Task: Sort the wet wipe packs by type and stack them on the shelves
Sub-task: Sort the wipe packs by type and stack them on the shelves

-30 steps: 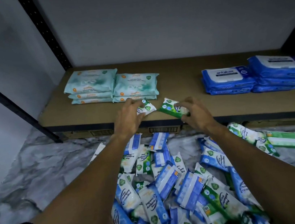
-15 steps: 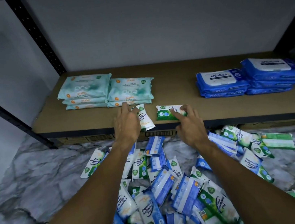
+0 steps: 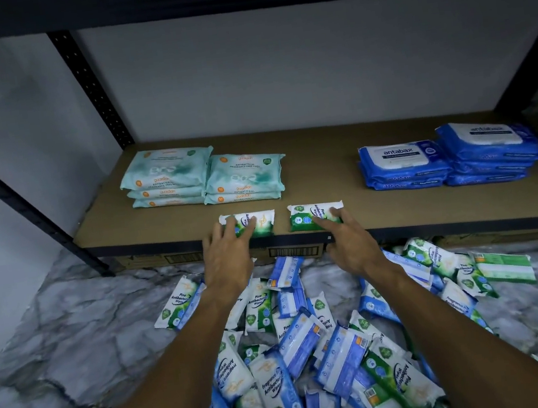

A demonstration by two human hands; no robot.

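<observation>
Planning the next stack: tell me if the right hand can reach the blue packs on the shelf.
Probably yes: only bare shelf lies between the right hand and the blue packs, with open space above.

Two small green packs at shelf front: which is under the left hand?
The leftward pack, in front of the teal stacks; the left hand rests on it. The right hand touches the other pack.
</observation>
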